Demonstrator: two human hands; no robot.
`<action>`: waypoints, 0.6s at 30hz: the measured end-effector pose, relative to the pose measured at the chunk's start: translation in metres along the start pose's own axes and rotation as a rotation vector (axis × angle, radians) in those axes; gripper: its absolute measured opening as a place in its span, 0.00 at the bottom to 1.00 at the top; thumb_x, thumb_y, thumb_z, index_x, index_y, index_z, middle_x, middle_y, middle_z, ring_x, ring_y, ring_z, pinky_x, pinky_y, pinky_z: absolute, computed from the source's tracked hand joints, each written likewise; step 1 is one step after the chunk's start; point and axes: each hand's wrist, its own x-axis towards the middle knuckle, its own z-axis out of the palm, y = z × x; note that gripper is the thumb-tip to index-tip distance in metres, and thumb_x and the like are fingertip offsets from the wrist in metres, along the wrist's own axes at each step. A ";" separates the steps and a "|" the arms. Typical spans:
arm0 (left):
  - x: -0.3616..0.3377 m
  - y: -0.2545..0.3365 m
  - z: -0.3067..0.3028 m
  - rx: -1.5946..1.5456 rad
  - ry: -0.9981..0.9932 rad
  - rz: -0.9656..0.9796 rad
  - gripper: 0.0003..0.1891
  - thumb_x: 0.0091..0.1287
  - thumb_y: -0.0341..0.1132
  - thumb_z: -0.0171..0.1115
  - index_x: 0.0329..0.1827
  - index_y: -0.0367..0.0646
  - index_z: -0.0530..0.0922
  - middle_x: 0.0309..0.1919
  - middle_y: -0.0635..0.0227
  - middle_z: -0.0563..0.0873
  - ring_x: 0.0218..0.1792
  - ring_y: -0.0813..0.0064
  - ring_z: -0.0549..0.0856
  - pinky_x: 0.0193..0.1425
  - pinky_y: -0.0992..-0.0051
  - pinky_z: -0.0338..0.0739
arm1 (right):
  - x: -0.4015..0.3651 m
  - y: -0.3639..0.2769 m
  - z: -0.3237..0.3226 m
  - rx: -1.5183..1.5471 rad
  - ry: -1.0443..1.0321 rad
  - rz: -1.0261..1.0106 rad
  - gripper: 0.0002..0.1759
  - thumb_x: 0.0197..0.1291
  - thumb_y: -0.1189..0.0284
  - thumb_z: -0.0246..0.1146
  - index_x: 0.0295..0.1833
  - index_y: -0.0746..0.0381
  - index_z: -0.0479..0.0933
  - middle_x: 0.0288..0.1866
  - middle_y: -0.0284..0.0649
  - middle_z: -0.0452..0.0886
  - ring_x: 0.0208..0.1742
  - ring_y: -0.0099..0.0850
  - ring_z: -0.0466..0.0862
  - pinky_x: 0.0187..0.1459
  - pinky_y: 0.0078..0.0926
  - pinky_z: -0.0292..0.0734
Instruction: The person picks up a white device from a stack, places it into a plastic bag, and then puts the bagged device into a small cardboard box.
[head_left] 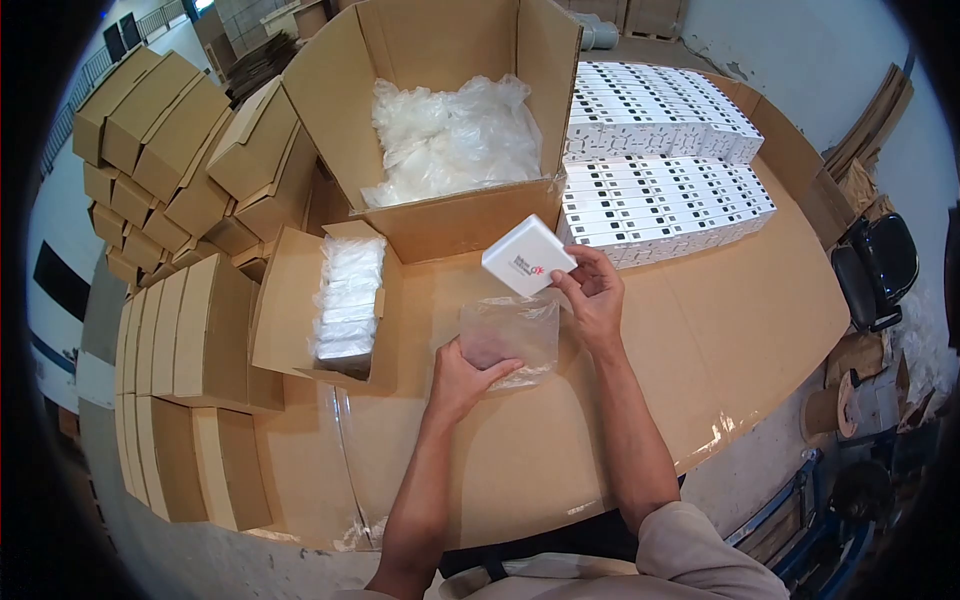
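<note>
- I saw the two hands apart near the centre of the frame, each clamped on its own item.
- The right hand (592, 300) pinched a white box (527, 252) by its right-hand corner, thumb on the near face; I judged that this hold left most of the printed face uncovered.
- The left hand (465, 378) gripped a clear bag (530, 325) just below the box, thumb in front, probably to steady the limp film. I could not tell whether the fingers were inside or behind it.
- At top centre, a large carton (460, 225) held loose plastic film (460, 130); its raised walls presumably stopped the light pile from spreading.
- Left of centre, a small open carton (275, 320) held wrapped items (350, 290) in a row, likely for a snug fit.
- At upper right, white boxes (665, 200) stood in tight blocks on the worktop (700, 340), which I took as a space-saving arrangement.
- Brown cartons (160, 130) were stacked along the left, apparently to leave the middle workable.
</note>
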 end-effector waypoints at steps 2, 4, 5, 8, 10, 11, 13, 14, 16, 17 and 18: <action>0.000 0.001 0.001 0.008 0.003 0.014 0.25 0.53 0.36 0.87 0.50 0.33 0.85 0.43 0.59 0.93 0.45 0.72 0.92 0.53 0.70 0.86 | 0.000 -0.007 0.003 0.065 0.056 -0.027 0.18 0.68 0.85 0.68 0.61 0.69 0.75 0.54 0.47 0.85 0.54 0.35 0.89 0.53 0.36 0.92; -0.001 0.003 0.001 0.025 0.014 0.016 0.25 0.54 0.36 0.87 0.51 0.33 0.85 0.44 0.59 0.93 0.45 0.72 0.92 0.54 0.70 0.86 | -0.001 -0.011 0.005 0.129 0.119 -0.046 0.15 0.70 0.84 0.66 0.59 0.70 0.73 0.53 0.49 0.85 0.54 0.37 0.89 0.51 0.40 0.94; -0.001 0.004 0.002 0.033 0.020 0.018 0.26 0.54 0.36 0.87 0.51 0.33 0.86 0.45 0.59 0.93 0.46 0.72 0.92 0.54 0.70 0.86 | -0.002 -0.013 0.005 0.173 0.126 -0.036 0.14 0.70 0.83 0.66 0.58 0.70 0.73 0.54 0.49 0.85 0.53 0.37 0.89 0.51 0.41 0.95; -0.001 0.003 0.001 0.043 -0.009 0.031 0.26 0.54 0.36 0.87 0.52 0.33 0.85 0.46 0.59 0.93 0.46 0.72 0.91 0.55 0.69 0.85 | -0.005 -0.016 0.003 0.266 0.135 -0.015 0.11 0.71 0.82 0.65 0.55 0.69 0.73 0.54 0.50 0.85 0.52 0.38 0.90 0.50 0.42 0.96; 0.000 0.001 0.002 0.019 -0.022 0.012 0.28 0.53 0.32 0.87 0.55 0.33 0.84 0.48 0.59 0.93 0.48 0.72 0.91 0.57 0.69 0.85 | -0.008 -0.015 0.002 0.281 0.126 -0.010 0.11 0.72 0.81 0.66 0.55 0.69 0.73 0.55 0.51 0.85 0.52 0.37 0.90 0.49 0.41 0.96; 0.000 0.001 0.002 0.008 -0.027 0.003 0.29 0.53 0.30 0.86 0.57 0.32 0.83 0.49 0.59 0.92 0.49 0.71 0.90 0.58 0.69 0.85 | -0.009 -0.014 0.002 0.281 0.113 -0.015 0.11 0.72 0.81 0.66 0.55 0.69 0.74 0.54 0.51 0.86 0.52 0.37 0.90 0.49 0.41 0.96; -0.001 0.007 0.002 0.066 -0.017 0.011 0.28 0.53 0.30 0.86 0.57 0.33 0.84 0.49 0.60 0.92 0.49 0.72 0.90 0.58 0.69 0.84 | -0.011 -0.013 0.003 0.283 0.087 -0.024 0.10 0.72 0.80 0.66 0.54 0.69 0.74 0.52 0.51 0.87 0.51 0.36 0.90 0.49 0.41 0.95; -0.002 0.010 0.002 0.094 -0.011 0.016 0.28 0.53 0.30 0.86 0.56 0.33 0.84 0.49 0.60 0.92 0.50 0.72 0.90 0.58 0.69 0.84 | -0.011 -0.012 0.003 0.264 0.087 -0.025 0.10 0.71 0.80 0.67 0.54 0.68 0.75 0.51 0.50 0.87 0.51 0.34 0.90 0.50 0.39 0.94; -0.001 0.004 0.001 0.078 -0.007 0.033 0.27 0.53 0.35 0.87 0.55 0.33 0.85 0.48 0.60 0.93 0.48 0.71 0.91 0.56 0.69 0.85 | -0.012 -0.011 0.003 0.224 0.089 -0.025 0.09 0.71 0.80 0.68 0.52 0.68 0.76 0.49 0.48 0.88 0.51 0.32 0.90 0.52 0.33 0.91; 0.000 0.000 0.001 0.070 -0.006 0.041 0.27 0.54 0.37 0.87 0.54 0.34 0.86 0.47 0.59 0.93 0.47 0.71 0.91 0.56 0.68 0.85 | -0.013 -0.010 0.002 0.168 0.090 -0.035 0.09 0.70 0.80 0.69 0.51 0.67 0.77 0.49 0.47 0.89 0.51 0.30 0.89 0.53 0.31 0.89; 0.001 -0.003 0.001 0.075 -0.012 0.039 0.27 0.54 0.34 0.87 0.55 0.33 0.85 0.47 0.60 0.93 0.48 0.72 0.91 0.56 0.69 0.85 | -0.013 -0.009 0.001 0.113 0.092 -0.045 0.08 0.70 0.80 0.70 0.50 0.67 0.78 0.48 0.46 0.89 0.50 0.29 0.89 0.54 0.28 0.87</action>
